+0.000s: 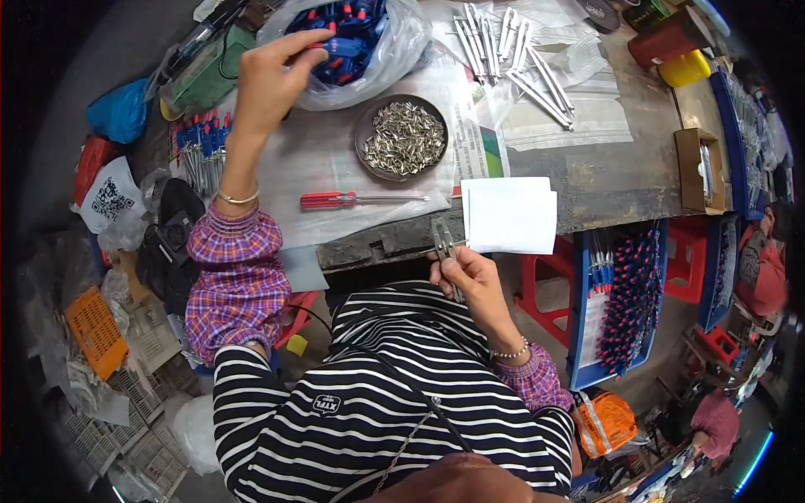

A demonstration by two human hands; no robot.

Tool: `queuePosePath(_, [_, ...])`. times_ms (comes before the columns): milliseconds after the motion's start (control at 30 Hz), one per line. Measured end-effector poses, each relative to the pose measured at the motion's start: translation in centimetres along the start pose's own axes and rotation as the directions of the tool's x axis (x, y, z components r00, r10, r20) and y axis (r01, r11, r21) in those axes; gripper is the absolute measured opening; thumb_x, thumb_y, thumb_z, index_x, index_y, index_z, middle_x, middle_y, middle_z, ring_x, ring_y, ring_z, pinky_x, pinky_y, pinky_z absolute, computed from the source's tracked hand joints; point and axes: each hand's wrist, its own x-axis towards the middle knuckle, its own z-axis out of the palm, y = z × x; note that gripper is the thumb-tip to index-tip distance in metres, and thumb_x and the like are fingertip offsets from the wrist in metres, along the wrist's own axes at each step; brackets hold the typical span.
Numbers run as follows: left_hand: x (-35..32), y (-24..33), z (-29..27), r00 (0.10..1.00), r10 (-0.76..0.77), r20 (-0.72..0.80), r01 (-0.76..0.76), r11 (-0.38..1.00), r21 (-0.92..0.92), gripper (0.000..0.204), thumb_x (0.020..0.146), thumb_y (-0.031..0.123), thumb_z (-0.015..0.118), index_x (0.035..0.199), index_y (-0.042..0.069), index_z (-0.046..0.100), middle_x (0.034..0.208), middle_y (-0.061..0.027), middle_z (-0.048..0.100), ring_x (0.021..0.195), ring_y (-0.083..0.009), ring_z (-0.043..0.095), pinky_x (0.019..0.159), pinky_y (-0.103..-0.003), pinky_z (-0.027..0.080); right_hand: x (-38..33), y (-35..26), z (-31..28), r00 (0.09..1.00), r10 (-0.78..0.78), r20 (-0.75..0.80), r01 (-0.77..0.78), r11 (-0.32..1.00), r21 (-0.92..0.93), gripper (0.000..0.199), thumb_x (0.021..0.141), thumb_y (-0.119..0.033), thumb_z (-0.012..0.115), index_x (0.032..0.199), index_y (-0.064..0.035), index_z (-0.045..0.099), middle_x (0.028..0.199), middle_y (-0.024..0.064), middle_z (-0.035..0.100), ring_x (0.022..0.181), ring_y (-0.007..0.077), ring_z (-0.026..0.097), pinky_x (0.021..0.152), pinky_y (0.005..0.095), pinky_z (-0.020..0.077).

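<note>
My left hand (pixel 272 80) reaches over a clear plastic bag (pixel 402 63) at the far left of the table. Its thumb and fingers pinch a blue plastic handle (pixel 345 46) with a red end, above similar handles in the bag. Near the table's front edge, my right hand (pixel 471 281) is closed round a slim silver metal piece (pixel 443 239) whose two arms point away from me. Between the hands stands a round bowl (pixel 402 173) full of small silver metal parts (pixel 404 134). A red-handled screwdriver (pixel 329 201) lies in front of it.
White paper sheets (pixel 510 215) lie by the front edge. Long silver metal pieces (pixel 545 92) are spread at the back. A cardboard box (pixel 689 176) stands at the right. Blue trays (pixel 616 369) of blue-and-red tools and a red stool (pixel 541 302) are below the table.
</note>
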Motion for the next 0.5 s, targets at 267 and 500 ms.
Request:
queuePosePath(267, [-3.6, 4.7, -1.5, 0.895, -0.289, 0.340, 0.422, 0.794, -0.437, 0.011, 0.084, 0.005, 0.062, 0.092, 0.001, 0.069, 0.070, -0.0017, 0.065, 0.063, -0.0044, 0.058, 0.053, -0.018, 0.045, -0.1, -0.2, -0.3, 1.000, -0.026, -0.005, 0.026, 0.999, -0.023, 0.022, 0.095, -0.011, 0.048, 0.109, 0.0023, 0.057, 0.078, 0.0003, 0.058, 0.061, 0.0026, 0.045, 0.054, 0.0155, 0.0360])
queuePosePath(500, [-6.6, 6.8, 2.8, 0.559, -0.118, 0.821, 0.681, 0.630, -0.373, 0.012, 0.082, 0.012, 0.066, 0.083, 0.000, 0.067, 0.064, -0.0013, 0.062, 0.056, -0.0048, 0.055, 0.047, -0.019, 0.042, -0.8, -1.0, 0.4, 0.999, -0.046, -0.017, 0.044, 0.993, -0.109, 0.022, 0.095, -0.014, 0.050, 0.102, 0.0043, 0.060, 0.076, 0.0029, 0.059, 0.058, 0.0042, 0.044, 0.052, 0.0163, 0.0349])
